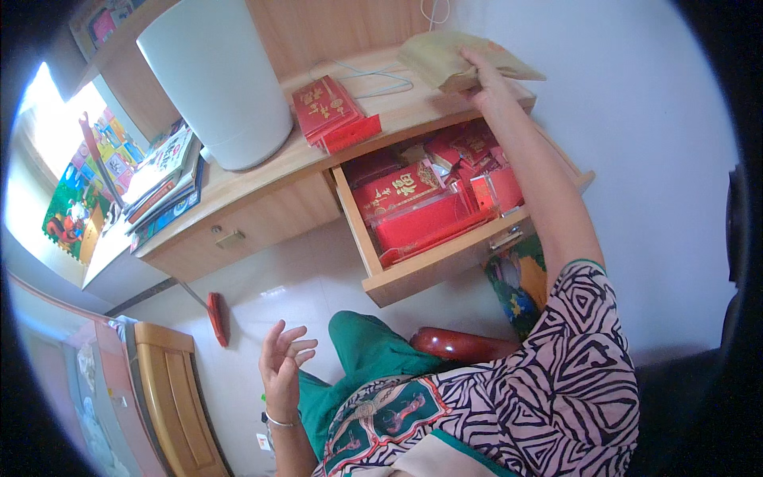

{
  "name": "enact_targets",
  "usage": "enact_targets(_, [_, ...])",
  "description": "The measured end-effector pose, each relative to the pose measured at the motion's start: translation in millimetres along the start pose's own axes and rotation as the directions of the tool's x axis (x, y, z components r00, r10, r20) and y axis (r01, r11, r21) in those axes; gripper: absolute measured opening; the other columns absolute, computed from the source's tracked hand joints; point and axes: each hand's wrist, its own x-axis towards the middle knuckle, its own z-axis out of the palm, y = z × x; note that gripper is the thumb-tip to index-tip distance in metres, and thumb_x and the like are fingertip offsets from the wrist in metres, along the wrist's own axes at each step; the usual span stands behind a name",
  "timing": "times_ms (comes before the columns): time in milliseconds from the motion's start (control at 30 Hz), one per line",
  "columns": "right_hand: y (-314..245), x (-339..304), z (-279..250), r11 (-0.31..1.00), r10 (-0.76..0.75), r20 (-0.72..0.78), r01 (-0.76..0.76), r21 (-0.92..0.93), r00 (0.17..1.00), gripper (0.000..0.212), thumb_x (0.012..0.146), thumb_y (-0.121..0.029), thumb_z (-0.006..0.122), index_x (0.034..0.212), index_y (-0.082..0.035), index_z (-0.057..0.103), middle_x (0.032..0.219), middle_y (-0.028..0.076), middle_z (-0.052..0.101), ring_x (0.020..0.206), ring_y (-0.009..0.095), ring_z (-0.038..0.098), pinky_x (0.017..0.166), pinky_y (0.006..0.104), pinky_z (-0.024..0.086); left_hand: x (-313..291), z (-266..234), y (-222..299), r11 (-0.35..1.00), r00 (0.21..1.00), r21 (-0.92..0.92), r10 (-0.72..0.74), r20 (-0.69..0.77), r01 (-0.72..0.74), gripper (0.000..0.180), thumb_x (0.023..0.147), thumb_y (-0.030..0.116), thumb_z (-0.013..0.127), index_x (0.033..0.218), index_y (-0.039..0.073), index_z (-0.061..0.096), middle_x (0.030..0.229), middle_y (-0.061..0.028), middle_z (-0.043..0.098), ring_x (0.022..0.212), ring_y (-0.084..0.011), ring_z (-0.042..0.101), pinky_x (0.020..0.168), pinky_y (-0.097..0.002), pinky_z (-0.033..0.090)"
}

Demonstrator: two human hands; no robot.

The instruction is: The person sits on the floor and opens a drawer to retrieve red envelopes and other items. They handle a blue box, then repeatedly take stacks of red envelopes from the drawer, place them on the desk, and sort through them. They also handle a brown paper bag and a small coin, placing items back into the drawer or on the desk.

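My right hand (483,78) reaches to the far right end of the desk and grips a flat tan paper packet (441,60), thumb on top. Below that arm, a wooden drawer (429,274) is pulled out. Inside it lie several red envelopes (393,191) with gold print, a red box-like packet (421,222) and small loose items partly covered by one another. My left hand (282,358), with a bracelet at the wrist, hovers over my lap. Its fingers are apart and slightly curled, with nothing in them. A stack of red envelopes (326,111) lies on the desk behind the drawer.
A tall white cylindrical appliance (218,87) stands on the desk, with books and papers (167,179) to its left. A thin white cable (381,79) runs along the desktop. The closed drawer (238,238) is at left. A dark red rounded object (457,343) is beside my leg.
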Motion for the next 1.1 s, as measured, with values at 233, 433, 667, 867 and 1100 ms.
enact_targets(233, [17.7, 56.5, -53.9, 0.948, 0.128, -0.058, -0.14, -0.286, 0.99, 0.057, 0.082, -0.03, 0.073, 0.127, -0.009, 0.045, 0.117, 0.02, 0.056, 0.093, 0.032, 0.065, 0.065, 0.0412, 0.061, -4.3, 2.5, -4.9, 0.999, 0.999, -0.029, -0.015, -0.044, 0.014, 0.054, 0.093, 0.014, 0.054, 0.141, 0.001, 0.035, 0.124, -0.021, 0.054, 0.102, -0.0291, 0.063, 0.085, -0.0339, 0.054])
enact_targets(433, [-12.5, 19.2, -102.3, 0.605, 0.313, 0.08, -0.134, -0.785, 0.946, 0.047, 0.085, -0.039, 0.068, 0.114, -0.003, 0.057, 0.096, 0.017, 0.067, 0.093, 0.028, 0.066, 0.07, 0.0364, 0.057, -5.9, -7.8, -16.5, 0.993, 0.985, -0.058, -0.109, -0.137, 0.102, 0.053, 0.089, 0.008, 0.056, 0.139, 0.001, 0.039, 0.122, -0.0206, 0.056, 0.101, -0.0293, 0.064, 0.086, -0.035, 0.053])
enact_targets(667, [3.5, 2.1, -138.2, -0.701, 0.244, 0.11, 0.254, -0.667, 0.964, 0.053, 0.083, -0.052, 0.065, 0.117, -0.011, 0.063, 0.098, 0.012, 0.07, 0.094, 0.026, 0.065, 0.083, 0.0403, 0.049, -0.8, -3.0, -23.1, 0.992, 0.984, -0.003, -0.129, -0.126, 0.129, 0.053, 0.088, 0.013, 0.062, 0.136, 0.001, 0.043, 0.118, -0.0187, 0.059, 0.099, -0.0284, 0.065, 0.085, -0.0351, 0.053])
enact_targets(867, [8.6, 0.1, -145.1, -0.652, 0.283, 0.125, 0.286, -0.702, 0.951, 0.056, 0.083, -0.052, 0.063, 0.119, -0.009, 0.063, 0.114, 0.017, 0.065, 0.104, 0.032, 0.062, 0.089, 0.0405, 0.048, -6.3, -1.8, -25.0, 0.989, 0.984, 0.04, -0.138, -0.11, 0.143, 0.053, 0.092, 0.017, 0.058, 0.138, 0.0, 0.04, 0.122, -0.0206, 0.056, 0.101, -0.0288, 0.063, 0.086, -0.0344, 0.054])
enact_targets(1100, [32.3, -65.2, -69.1, 0.16, 0.605, 0.553, 0.593, -0.789, 0.573, 0.073, 0.075, -0.053, 0.071, 0.126, -0.002, 0.056, 0.124, 0.019, 0.059, 0.114, 0.029, 0.057, 0.095, 0.0392, 0.046, 4.4, 2.9, -26.5, 0.99, 0.989, 0.036, -0.138, -0.045, 0.139, 0.054, 0.091, 0.018, 0.06, 0.138, 0.0, 0.04, 0.123, -0.0206, 0.056, 0.102, -0.0287, 0.063, 0.088, -0.036, 0.053])
